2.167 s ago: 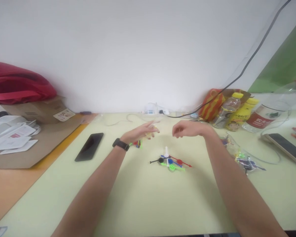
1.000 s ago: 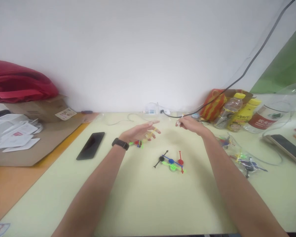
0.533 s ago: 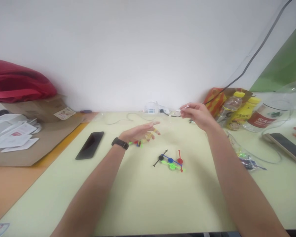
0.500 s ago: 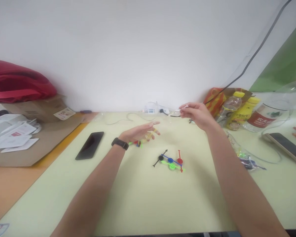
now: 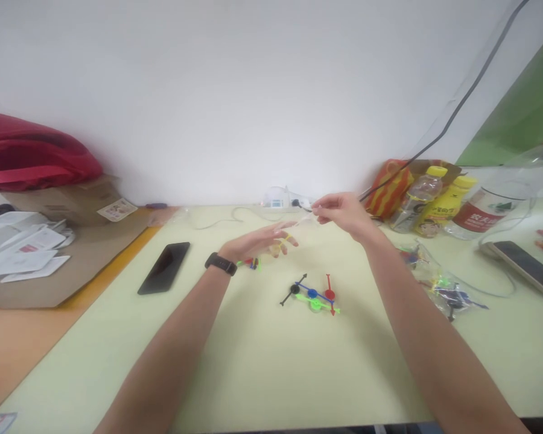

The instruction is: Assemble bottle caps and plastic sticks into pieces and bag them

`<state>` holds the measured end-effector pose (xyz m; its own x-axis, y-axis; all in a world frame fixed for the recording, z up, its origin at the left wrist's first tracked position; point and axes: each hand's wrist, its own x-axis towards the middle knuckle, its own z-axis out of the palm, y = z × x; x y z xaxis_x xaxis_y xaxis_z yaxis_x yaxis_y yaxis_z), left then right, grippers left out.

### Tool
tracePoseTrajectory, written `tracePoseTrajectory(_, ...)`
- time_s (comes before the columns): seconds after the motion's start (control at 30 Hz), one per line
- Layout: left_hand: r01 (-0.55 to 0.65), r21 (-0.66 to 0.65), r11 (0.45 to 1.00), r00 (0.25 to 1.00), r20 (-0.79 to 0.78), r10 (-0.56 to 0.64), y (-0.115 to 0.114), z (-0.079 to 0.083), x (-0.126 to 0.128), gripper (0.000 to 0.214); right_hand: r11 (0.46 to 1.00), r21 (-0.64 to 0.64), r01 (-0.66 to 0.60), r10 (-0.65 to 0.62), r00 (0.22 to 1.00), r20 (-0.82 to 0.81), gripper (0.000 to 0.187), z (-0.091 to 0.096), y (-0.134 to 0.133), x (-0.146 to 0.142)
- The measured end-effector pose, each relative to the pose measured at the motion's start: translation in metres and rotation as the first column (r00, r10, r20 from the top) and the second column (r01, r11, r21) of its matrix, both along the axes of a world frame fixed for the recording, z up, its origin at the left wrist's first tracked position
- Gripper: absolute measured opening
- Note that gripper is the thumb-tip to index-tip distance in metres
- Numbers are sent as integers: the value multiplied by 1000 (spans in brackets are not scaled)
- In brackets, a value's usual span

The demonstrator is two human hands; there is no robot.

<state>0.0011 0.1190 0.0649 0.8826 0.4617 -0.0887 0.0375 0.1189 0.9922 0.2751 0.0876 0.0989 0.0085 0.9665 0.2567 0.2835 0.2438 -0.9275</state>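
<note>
My left hand hovers over the pale green table, palm up, fingers stretched out, with small yellow pieces among the fingertips. A black band sits on its wrist. My right hand is raised just right of it, fingers pinched on a small white pin-like piece that points toward the left fingertips. Below the hands lies a cluster of coloured pins, black, blue, red and green. A few more coloured pieces lie under my left hand.
A black phone lies to the left. Bottles and a striped bag stand at the back right, a clear bag of coloured pieces nearer. Another phone is far right. Cardboard, papers and a red bag fill the left.
My right hand took the white piece up from the pin cluster, carried it back toward the wall, then brought it left and down to my left fingertips. My left hand stayed put.
</note>
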Motion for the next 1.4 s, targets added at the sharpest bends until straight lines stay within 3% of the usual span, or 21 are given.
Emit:
tracePoseTrajectory(0.13,0,40,999,1000,-28,2,-5,5,3,65,1000,5,-25,24,985,169,21,3,-3,0)
tracePoseTrajectory(0.23,10,48,999,1000,-28,-9,-4,5,5,66,996,7,-87,84,973,214,20,4,-5,-1)
tracePoseTrajectory(0.37,18,62,998,1000,-27,-16,-3,4,7,67,997,16,-72,65,960,272,22,5,-6,-2)
tracePoseTrajectory(0.63,8,59,998,1000,0,-8,-5,3,8,64,999,37,-40,35,991,130,29,16,-14,2)
tracePoseTrajectory(0.87,25,19,1000,999,42,-25,-7,-3,14,65,991,7,-133,128,961,244,24,12,-12,-7)
tracePoseTrajectory(1.07,69,41,997,997,21,-70,-8,0,17,65,989,31,-142,125,940,318,22,8,-8,-8)
tracePoseTrajectory(1.23,62,45,997,998,15,-63,-8,-1,16,63,961,0,-275,257,898,357,18,12,-12,-5)
tracePoseTrajectory(1.4,55,31,998,998,10,-55,-7,-2,17,64,969,-15,-248,233,888,396,14,13,-12,-8)
